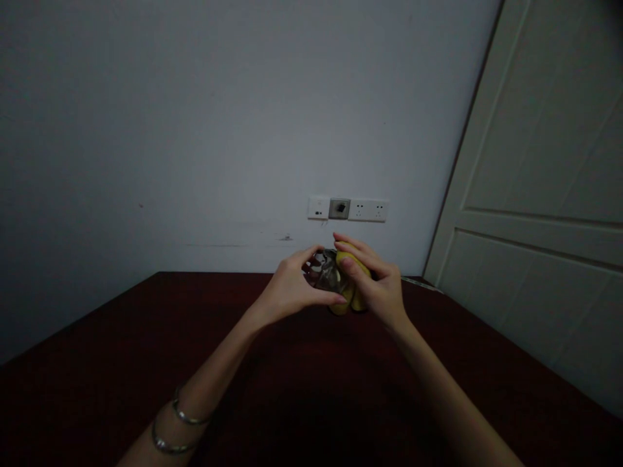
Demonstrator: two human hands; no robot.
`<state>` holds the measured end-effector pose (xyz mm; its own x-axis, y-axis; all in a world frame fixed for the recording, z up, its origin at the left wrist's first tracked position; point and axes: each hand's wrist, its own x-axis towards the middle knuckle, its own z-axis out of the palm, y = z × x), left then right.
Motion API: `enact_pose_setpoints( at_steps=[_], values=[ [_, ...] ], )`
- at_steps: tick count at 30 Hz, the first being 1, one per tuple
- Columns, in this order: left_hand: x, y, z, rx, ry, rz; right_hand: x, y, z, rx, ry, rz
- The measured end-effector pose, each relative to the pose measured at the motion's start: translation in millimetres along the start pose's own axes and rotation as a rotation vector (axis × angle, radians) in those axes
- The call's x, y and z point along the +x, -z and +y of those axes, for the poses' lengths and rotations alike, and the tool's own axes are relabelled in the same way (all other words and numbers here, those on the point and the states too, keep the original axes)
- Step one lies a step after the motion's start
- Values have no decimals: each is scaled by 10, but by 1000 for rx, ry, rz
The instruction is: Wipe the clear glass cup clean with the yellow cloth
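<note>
Above the dark red table, both hands meet around a yellow thing with rounded lobes, whose kind I cannot make out. On its left side is a dark grey, crumpled, slightly shiny part; whether the two are joined is unclear. My right hand grips the yellow part from the right, thumb on the near side and fingers over the top. My left hand curves around the grey part, its thumb reaching beneath toward the yellow lobes. Its fingertips are partly hidden behind the grey part. Two silver bangles circle my left forearm.
The dark red table stretches to a pale wall. White sockets and a grey wall plate sit on the wall behind my hands. A pale panelled door stands along the right side.
</note>
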<state>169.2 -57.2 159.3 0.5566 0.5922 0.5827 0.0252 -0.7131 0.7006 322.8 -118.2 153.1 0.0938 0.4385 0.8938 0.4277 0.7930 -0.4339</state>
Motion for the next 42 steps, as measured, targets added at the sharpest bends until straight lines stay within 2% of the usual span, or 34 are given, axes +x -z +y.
enact_pose_setpoints(
  at_steps=[3,8,10,14,16,18,24,32,40,42],
  values=[
    [-1,-9,-2,71,-15,30,-13,-19,-17,-41,-2,11],
    [6,-11,-26,107,-79,20,-44,-23,-82,-124,171,-190],
    [4,-16,-25,106,-77,20,-45,-30,-85,-124,160,-176],
    [-8,-35,-2,78,-43,21,-31,-44,-44,-70,49,-30],
    [-10,-38,7,47,-32,14,-23,-36,-28,-37,7,-5],
    [-10,-31,14,-17,-11,-2,-18,-13,-39,-21,12,-29],
    [-16,51,85,-226,24,-97,-8,54,-209,-53,158,-175],
    [1,59,110,-389,76,-98,-6,24,-129,-29,124,-3],
    [9,55,105,-388,69,-91,-28,70,-127,-62,144,-117],
    [11,47,106,-398,83,-68,-30,71,-93,-66,144,-180]
  ],
)
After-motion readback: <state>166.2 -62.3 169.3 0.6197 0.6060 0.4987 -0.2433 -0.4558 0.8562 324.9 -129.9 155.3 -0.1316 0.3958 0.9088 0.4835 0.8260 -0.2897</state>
